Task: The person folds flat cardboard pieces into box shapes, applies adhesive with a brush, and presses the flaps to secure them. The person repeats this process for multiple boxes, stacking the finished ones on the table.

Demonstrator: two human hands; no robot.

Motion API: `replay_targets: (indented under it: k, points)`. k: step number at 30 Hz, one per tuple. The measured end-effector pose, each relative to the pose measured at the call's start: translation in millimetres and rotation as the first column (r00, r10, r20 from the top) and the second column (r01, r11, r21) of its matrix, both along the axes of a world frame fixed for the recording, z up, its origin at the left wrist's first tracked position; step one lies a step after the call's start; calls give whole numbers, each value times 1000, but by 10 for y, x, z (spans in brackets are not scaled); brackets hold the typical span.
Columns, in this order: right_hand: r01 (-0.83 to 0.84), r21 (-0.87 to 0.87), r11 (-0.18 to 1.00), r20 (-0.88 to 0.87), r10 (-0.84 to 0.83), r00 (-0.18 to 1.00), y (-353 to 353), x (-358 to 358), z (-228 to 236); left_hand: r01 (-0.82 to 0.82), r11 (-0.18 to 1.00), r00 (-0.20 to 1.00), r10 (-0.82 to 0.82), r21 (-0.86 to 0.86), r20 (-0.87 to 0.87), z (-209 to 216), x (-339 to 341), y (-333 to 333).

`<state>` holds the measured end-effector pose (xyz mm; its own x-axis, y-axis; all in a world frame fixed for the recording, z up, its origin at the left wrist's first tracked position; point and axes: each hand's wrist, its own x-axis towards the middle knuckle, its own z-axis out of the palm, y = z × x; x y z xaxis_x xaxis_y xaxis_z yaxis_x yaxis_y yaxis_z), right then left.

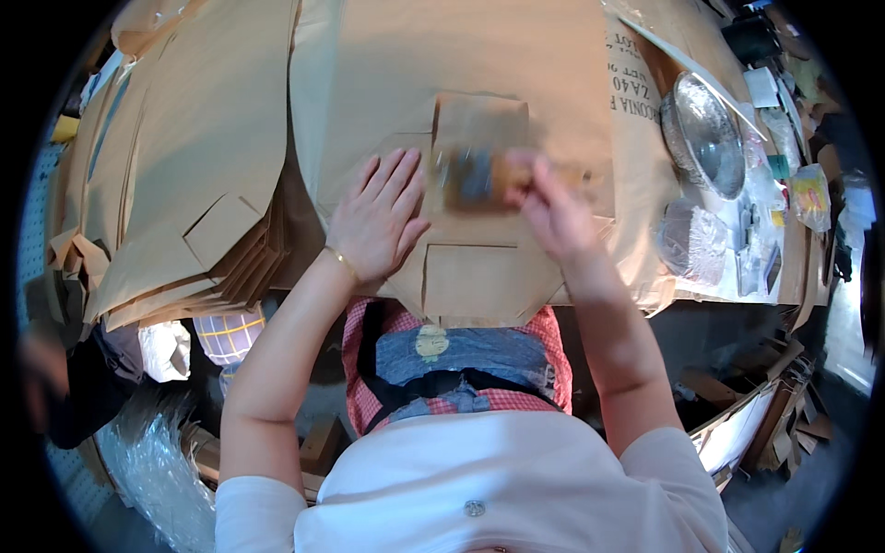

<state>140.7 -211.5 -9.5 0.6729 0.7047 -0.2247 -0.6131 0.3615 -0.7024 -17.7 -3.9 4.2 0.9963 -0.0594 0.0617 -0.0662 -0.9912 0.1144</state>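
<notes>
The left hand lies flat, palm down and fingers spread apart, on a brown paper bag that rests on the surface directly in front of the person; a thin bracelet circles the wrist. The right hand is closed around the handle of a wide brush, which shows blurred, its wooden handle toward the right and its darker head lying against a folded flap of the bag just beside the left fingertips. The bag sits in the middle of the scene, its near edge reaching the rim of the surface above the person's lap, with its folded bottom forming angled corners. To the left, a thick stack of flat brown paper bags spreads across the surface, a square flap showing on the topmost one, and its near edges hang slightly over the rim. At the far right stands a metal bowl, tilted so its inside faces the camera, and just near of it is a crumpled clear plastic wrap over something round. Small packets and papers lie further right at the edge of the surface. Below, the person wears a pink checked apron with a blue pocket, and clear plastic sheeting lies on the floor at the near left.
</notes>
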Motion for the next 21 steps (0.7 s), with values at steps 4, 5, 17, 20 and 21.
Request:
replay_targets:
  k: [4, 5, 17, 20, 21]
  points:
    - [-258, -365, 895, 185, 341, 922, -684, -439, 342, -45, 999, 999, 45, -14, 0, 33, 16, -43]
    - [-247, -433, 867, 304, 399, 865, -842, -426, 460, -51, 999, 999, 51, -14, 9, 7, 16, -55]
    - [23, -550, 835, 826, 548, -136, -983, -709, 783, -54, 997, 998, 51, 54, 45, -63, 53, -54]
    - [-31, -489, 872, 872, 489, -23, -933, -853, 672, -46, 997, 998, 44, 61, 45, -34, 30, -60]
    - [-60, -470, 880, 882, 472, 11, -893, -854, 650, -49, 996, 998, 46, 74, 51, -21, 15, -33]
